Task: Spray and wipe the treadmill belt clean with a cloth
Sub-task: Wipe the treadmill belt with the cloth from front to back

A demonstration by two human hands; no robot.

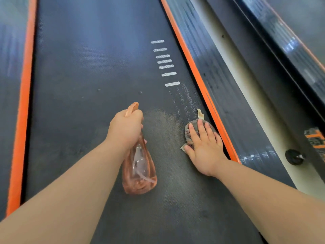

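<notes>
Your right hand (204,147) lies flat with fingers straight, pressing the crumpled grey cloth (187,135) onto the dark textured treadmill belt (88,76), just beside its orange right-hand edge strip (198,80). The streak of spray droplets (186,99) lies straight ahead of those fingertips and runs lengthwise toward the white dash marks (166,66), so the wipe probably goes forward, not sideways. Your left hand (125,131), farther off, grips the translucent orange spray bottle (139,175) by its neck.
</notes>
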